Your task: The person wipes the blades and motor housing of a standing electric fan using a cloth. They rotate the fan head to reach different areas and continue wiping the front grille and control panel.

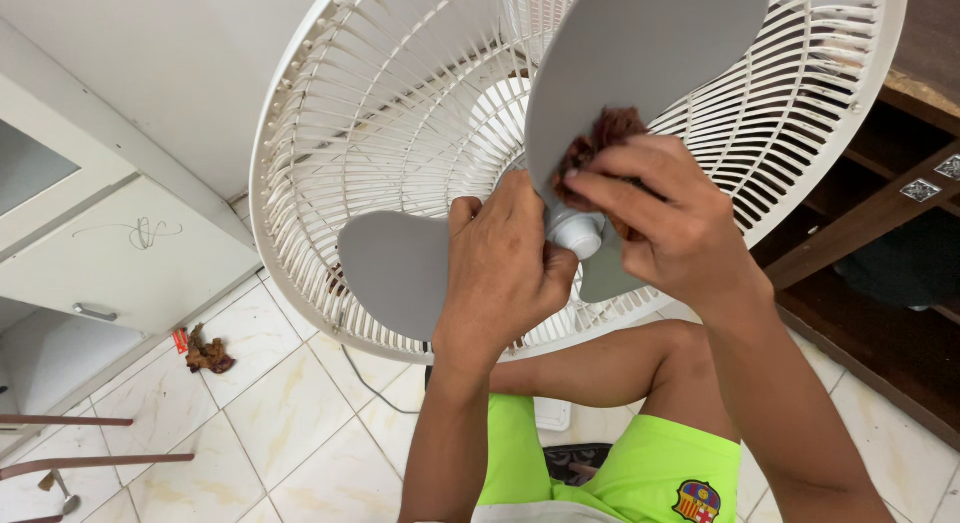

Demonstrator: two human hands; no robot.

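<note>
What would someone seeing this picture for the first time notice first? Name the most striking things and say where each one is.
The big white fan cage fills the top middle, its front off so the grey blades are bare. In front of it, at the centre, the left hand grips the white hub while the right hand presses a dark red rag to a blade. Below are bright green shorts over a pale tiled floor.
</note>
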